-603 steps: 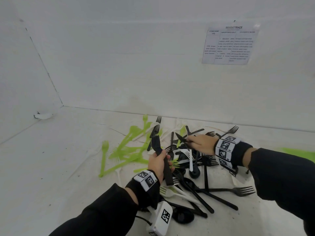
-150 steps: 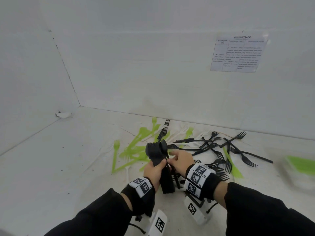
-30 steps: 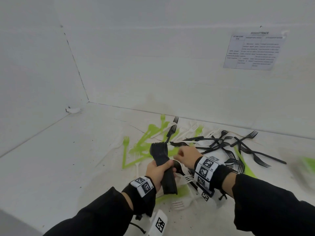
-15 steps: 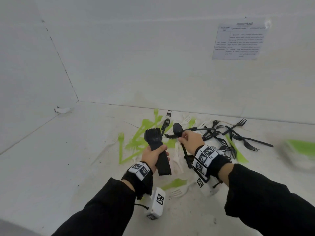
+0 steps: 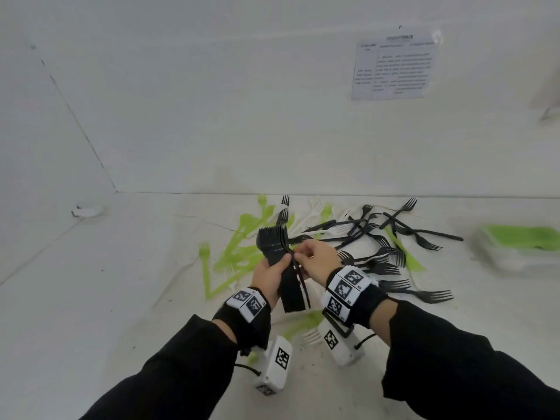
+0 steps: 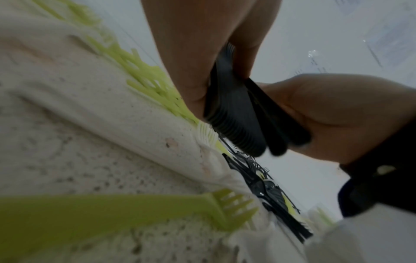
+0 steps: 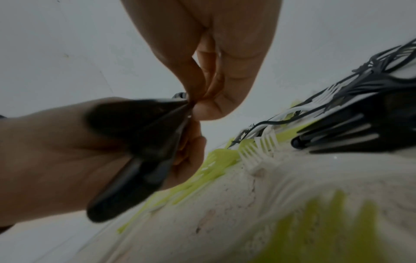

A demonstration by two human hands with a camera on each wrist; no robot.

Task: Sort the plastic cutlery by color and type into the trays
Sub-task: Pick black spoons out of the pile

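A person's left hand (image 5: 270, 272) grips a nested stack of black forks (image 5: 277, 262) above the tabletop (image 5: 91, 298), while the right hand (image 5: 316, 262) pinches one more black piece (image 5: 298, 275) against it. Lining up handle and tines first should seat it cleanly. A blurred tray (image 5: 515, 253) at right holds green cutlery.

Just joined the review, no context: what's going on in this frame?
A person is sorting plastic cutlery spread on a white cloth. The left hand grips a stacked bundle of black forks by the handles, tines up. The right hand pinches one more black piece against that stack; whether it is a fork I cannot tell. Loose black forks, green cutlery and a few white forks lie unsorted beyond. A tray holding green pieces sits blurred at the right.
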